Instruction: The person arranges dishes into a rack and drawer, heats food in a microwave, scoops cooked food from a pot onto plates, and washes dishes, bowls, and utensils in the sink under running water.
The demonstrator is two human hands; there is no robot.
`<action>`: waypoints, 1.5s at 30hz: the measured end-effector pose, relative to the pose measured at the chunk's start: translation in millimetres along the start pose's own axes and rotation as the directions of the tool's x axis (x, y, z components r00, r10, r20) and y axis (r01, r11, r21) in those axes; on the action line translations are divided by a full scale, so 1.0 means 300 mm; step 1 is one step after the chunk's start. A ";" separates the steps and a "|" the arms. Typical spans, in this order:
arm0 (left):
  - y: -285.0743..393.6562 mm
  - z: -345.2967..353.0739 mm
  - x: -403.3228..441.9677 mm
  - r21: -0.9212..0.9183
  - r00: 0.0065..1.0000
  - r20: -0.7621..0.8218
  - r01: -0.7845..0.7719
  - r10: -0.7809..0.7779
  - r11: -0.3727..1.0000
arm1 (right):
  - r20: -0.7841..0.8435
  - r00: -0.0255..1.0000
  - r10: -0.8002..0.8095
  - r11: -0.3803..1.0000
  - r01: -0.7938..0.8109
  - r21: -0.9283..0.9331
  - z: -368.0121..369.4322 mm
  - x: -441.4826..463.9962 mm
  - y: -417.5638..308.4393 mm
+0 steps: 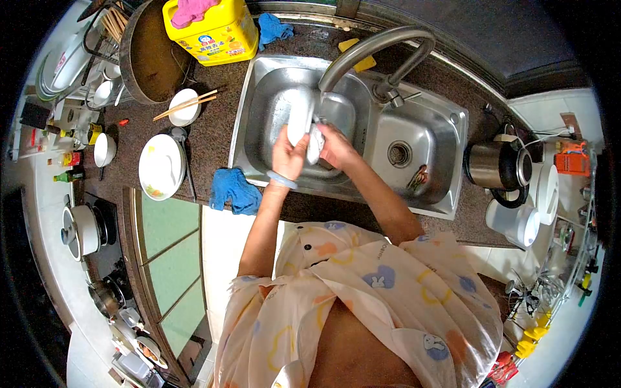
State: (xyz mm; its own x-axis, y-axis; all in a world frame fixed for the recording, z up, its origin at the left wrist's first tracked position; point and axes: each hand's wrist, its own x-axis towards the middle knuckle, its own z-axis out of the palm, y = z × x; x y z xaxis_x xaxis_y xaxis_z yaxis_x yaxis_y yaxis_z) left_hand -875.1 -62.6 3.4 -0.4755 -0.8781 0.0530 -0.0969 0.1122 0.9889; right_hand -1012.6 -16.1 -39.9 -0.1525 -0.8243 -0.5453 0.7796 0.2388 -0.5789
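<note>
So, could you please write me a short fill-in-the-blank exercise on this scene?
The left hand holds a white dish beside the right hand, over the double-basin ____.
Two chopsticks lie across a small white ____.
The yellow jug stands to the picture's ____ of the faucet.
The cloth beside the left forearm is ____ in colour.

Missing words: sink; bowl; left; blue.

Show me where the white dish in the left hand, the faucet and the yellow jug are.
White dish [299, 116]: head view, on its visible white surface.
Faucet [388, 38]: head view, on its curved neck.
Yellow jug [217, 45]: head view, on its labelled front.
</note>
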 end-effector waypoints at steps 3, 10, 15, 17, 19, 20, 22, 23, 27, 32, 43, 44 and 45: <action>0.026 0.017 -0.029 0.529 0.953 0.233 -0.289 0.191 0.798 | 0.189 0.982 0.017 0.944 -0.078 0.320 0.006 -0.061 -0.086; -0.001 0.031 -0.036 0.655 0.764 0.509 -0.643 0.398 0.397 | -0.058 0.996 -0.061 0.994 0.056 -0.093 -0.053 -0.082 -0.113; 0.061 -0.001 -0.073 0.669 0.795 0.482 -0.605 0.368 0.432 | -0.161 0.957 -0.243 0.943 0.194 -0.269 -0.107 -0.057 -0.066; 0.110 -0.029 -0.099 0.749 0.943 0.117 -0.289 0.311 0.596 | -0.132 0.961 -0.243 0.937 0.197 -0.289 -0.130 -0.050 -0.075; 0.032 -0.079 -0.111 0.727 0.946 -0.091 -0.150 0.310 0.670 | -0.107 0.964 -0.243 0.930 0.199 -0.310 -0.150 -0.046 -0.081; 0.030 -0.089 -0.114 0.604 0.973 -0.186 0.004 0.136 0.797 | -0.090 0.966 -0.242 0.932 0.206 -0.300 -0.154 -0.042 -0.082; 0.028 -0.107 -0.119 0.458 0.962 -0.266 0.175 -0.053 0.872 | -0.058 0.971 -0.231 0.935 0.205 -0.289 -0.144 -0.036 -0.084; 0.026 -0.121 -0.112 0.205 0.930 -0.203 0.347 -0.307 0.915 | -0.047 0.981 -0.188 0.945 0.168 -0.281 -0.129 -0.031 -0.086; 0.018 -0.154 -0.106 -0.324 0.780 0.031 0.599 -0.625 0.732 | 0.038 0.989 -0.143 0.959 0.148 -0.243 -0.092 0.019 -0.062; 0.086 -0.168 -0.155 -0.225 0.871 -0.188 0.411 -0.453 0.883 | 0.092 0.996 -0.018 0.994 0.008 0.111 -0.004 0.043 -0.088; 0.226 -0.373 -0.242 0.222 0.831 -0.556 0.160 -0.010 0.962 | -0.216 0.949 -0.230 0.769 0.041 -0.638 0.064 0.244 0.003; 0.218 -0.392 -0.255 0.197 0.815 -0.579 0.156 -0.014 0.968 | -0.191 0.946 -0.263 0.714 0.057 -0.698 0.097 0.259 0.028; 0.211 -0.414 -0.267 0.172 0.800 -0.600 0.152 -0.019 0.973 | -0.166 0.942 -0.293 0.655 0.072 -0.752 0.134 0.275 0.056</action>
State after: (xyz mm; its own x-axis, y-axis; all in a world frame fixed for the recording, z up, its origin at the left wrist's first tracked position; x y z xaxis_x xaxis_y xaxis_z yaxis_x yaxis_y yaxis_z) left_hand -734.6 -42.9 78.9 0.1459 -0.9835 0.1066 -0.3166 0.0557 0.9469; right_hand -987.8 -100.7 -70.2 -0.4725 -0.7612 -0.4442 0.0430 0.4835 -0.8743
